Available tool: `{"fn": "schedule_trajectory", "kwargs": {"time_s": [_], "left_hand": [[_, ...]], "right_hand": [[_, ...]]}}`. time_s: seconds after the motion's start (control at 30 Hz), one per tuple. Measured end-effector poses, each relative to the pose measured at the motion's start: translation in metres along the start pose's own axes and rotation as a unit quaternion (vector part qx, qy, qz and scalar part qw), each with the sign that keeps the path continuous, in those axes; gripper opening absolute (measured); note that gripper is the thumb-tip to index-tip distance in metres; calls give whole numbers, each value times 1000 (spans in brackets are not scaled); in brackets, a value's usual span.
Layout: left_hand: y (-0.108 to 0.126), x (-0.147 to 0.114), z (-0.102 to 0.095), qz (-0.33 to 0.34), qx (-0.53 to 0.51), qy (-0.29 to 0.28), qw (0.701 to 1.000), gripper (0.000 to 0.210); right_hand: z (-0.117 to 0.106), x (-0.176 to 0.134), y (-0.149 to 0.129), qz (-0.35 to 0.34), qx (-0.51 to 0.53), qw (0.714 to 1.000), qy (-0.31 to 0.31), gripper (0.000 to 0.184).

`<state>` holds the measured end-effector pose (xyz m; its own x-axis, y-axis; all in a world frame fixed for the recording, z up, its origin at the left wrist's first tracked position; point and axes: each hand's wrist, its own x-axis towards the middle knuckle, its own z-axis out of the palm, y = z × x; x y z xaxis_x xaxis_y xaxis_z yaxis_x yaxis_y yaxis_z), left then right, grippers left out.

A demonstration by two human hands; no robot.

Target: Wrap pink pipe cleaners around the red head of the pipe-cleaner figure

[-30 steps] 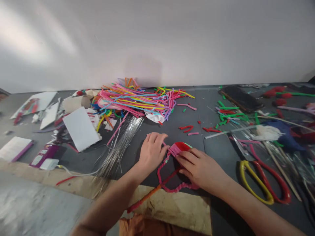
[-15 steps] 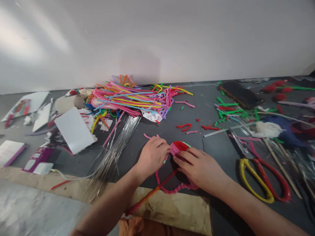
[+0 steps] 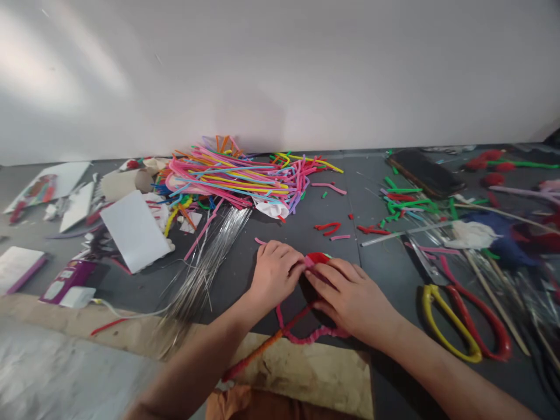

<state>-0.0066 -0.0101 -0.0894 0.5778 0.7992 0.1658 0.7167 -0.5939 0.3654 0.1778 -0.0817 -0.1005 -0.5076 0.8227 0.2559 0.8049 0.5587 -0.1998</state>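
Both hands meet over the dark tabletop, working on one pipe cleaner piece with a red and pink patch at its top. My left hand pinches its left edge, fingers curled together. My right hand holds it from the right, fingers bent over it and hiding most of it. Below the hands hangs a pink twisted pipe cleaner loop, crossed by an orange and red pipe cleaner stem slanting to the lower left. Whether the loop joins the held piece is hidden.
A heap of coloured pipe cleaners lies by the wall, with a bundle of thin wires before it. Scissors with yellow and red handles lie right of my right hand. A dark phone and green scraps lie behind.
My fingertips have drawn closer together on the held piece, and my right fingers now cover more of its red and pink patch. The loop and stem stay almost in place.
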Motion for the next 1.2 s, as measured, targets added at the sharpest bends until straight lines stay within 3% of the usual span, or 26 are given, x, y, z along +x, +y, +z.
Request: {"fn": "schedule_trajectory", "kwargs": {"time_s": [0.1,0.23,0.47,0.6,0.67,0.73,0.8,0.87,0.93,1.07,1.2], "left_hand": [[-1,-1,4,11,-2,19,1000,16],[-3,-4,8,20,-3,47,999,17],[-4,-5,14,35,-7,84,996,21],[-3,-5,18,61,2,94,994,21],[-2,-5,20,70,10,95,993,20],[-1,-5,22,73,17,94,993,20],[0,-5,23,73,20,94,993,19],[-1,-5,24,71,21,94,993,19],[-1,-5,25,67,22,94,993,19],[-1,-7,24,60,18,100,993,20],[-1,-7,23,62,9,107,992,20]], "right_hand": [[4,0,0,-22,-3,1000,-6,58],[5,-3,1,-34,-22,998,-46,58],[-19,-37,-10,-48,-26,989,-138,72],[-39,-72,-16,-12,-10,981,-194,72],[-51,-89,-13,7,7,976,-215,64],[-61,-101,-5,42,11,978,-205,52],[-66,-102,2,102,-12,983,-153,47],[-62,-91,5,154,-41,983,-96,49],[-49,-72,0,160,-51,983,-81,53],[-15,-39,-29,110,-89,982,-122,70],[-3,-47,-51,85,-108,977,-160,87]]}}
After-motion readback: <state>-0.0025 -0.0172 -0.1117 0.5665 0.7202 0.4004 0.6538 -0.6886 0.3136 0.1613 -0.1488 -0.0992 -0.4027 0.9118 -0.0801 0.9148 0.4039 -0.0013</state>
